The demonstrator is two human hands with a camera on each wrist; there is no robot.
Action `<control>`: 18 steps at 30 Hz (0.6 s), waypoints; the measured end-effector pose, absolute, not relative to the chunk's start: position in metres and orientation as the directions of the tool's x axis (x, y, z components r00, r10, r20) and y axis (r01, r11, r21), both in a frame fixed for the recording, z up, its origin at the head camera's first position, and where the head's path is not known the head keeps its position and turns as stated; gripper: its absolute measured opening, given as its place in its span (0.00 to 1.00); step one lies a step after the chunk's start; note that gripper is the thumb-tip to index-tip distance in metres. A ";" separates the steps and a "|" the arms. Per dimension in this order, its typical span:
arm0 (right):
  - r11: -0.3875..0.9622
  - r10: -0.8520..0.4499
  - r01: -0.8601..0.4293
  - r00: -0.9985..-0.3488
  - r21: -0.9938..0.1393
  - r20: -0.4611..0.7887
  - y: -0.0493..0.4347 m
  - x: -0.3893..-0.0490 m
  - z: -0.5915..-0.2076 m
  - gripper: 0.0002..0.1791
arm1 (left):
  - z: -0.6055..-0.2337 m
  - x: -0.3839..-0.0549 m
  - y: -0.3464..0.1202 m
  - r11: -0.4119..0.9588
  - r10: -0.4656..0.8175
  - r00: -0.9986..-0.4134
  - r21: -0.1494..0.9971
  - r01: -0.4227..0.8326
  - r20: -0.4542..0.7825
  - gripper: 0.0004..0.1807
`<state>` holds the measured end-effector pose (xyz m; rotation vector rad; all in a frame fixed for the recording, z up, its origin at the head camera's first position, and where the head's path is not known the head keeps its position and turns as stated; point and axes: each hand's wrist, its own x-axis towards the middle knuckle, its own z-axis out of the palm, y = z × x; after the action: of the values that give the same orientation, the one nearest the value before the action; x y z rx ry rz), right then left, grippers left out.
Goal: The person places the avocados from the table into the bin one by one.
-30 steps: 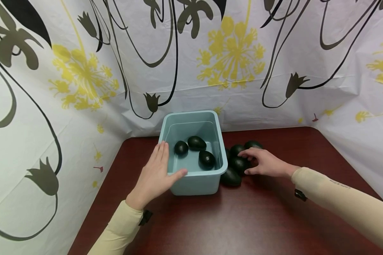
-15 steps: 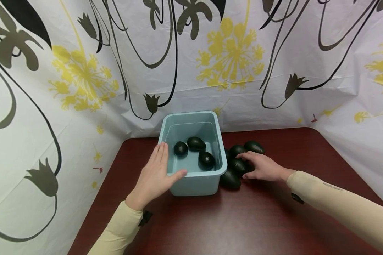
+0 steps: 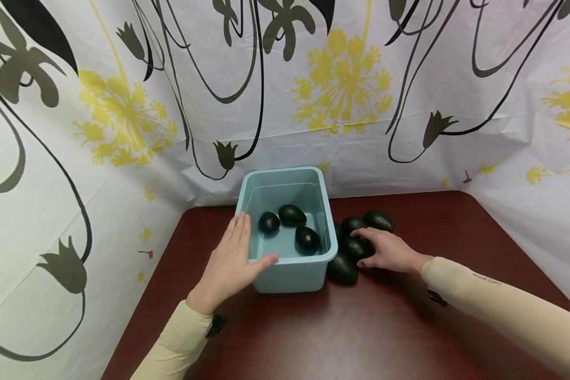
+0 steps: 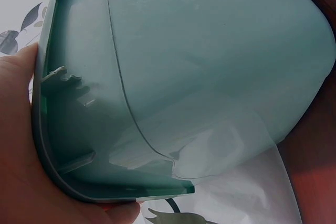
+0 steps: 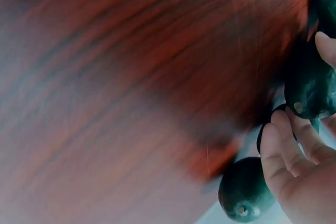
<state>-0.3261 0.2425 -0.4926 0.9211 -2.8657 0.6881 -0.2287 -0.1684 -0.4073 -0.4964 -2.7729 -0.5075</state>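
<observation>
A light blue plastic bin point(image 3: 290, 278) holds three dark green avocados point(image 3: 307, 240). My left hand point(image 3: 230, 258) rests on its near left rim, fingers straight and thumb spread along the front. The left wrist view shows the bin's outer wall point(image 4: 210, 51) with that hand at the rim. Right of the bin, my right hand point(image 3: 390, 250) grips an avocado point(image 3: 356, 248) in a group on the table, thumb on the near side and fingers on the far side. In the right wrist view, thumb and fingers lie on either side of this avocado point(image 5: 310, 87).
Around the gripped one lie more avocados: one nearer the front point(image 3: 343, 269) against the bin's side, one at the back point(image 3: 379, 220), and others between. The dark red wooden table point(image 3: 361, 327) meets a patterned white cloth point(image 3: 408, 174) behind and at the sides.
My right hand has shifted slightly left and toward me, closing in around an avocado in the group. The left hand and bin have stayed in place.
</observation>
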 end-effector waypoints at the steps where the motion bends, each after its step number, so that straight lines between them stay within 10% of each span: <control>1: 0.723 -0.538 -0.562 -0.823 -0.401 0.183 0.242 -0.326 -0.493 0.39 | -0.407 -0.229 -0.168 0.880 0.279 -0.904 0.290 0.376 0.325 0.62; 18: 0.681 -0.522 -0.551 -0.827 -0.483 0.208 0.250 -0.327 -0.490 0.35 | -0.408 -0.229 -0.169 0.879 0.274 -0.907 0.299 0.372 0.321 0.62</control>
<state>-0.3272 0.2502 -0.4903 0.9042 -2.8307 0.8399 -0.2286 -0.1688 -0.4085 -0.4872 -2.7792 -0.5206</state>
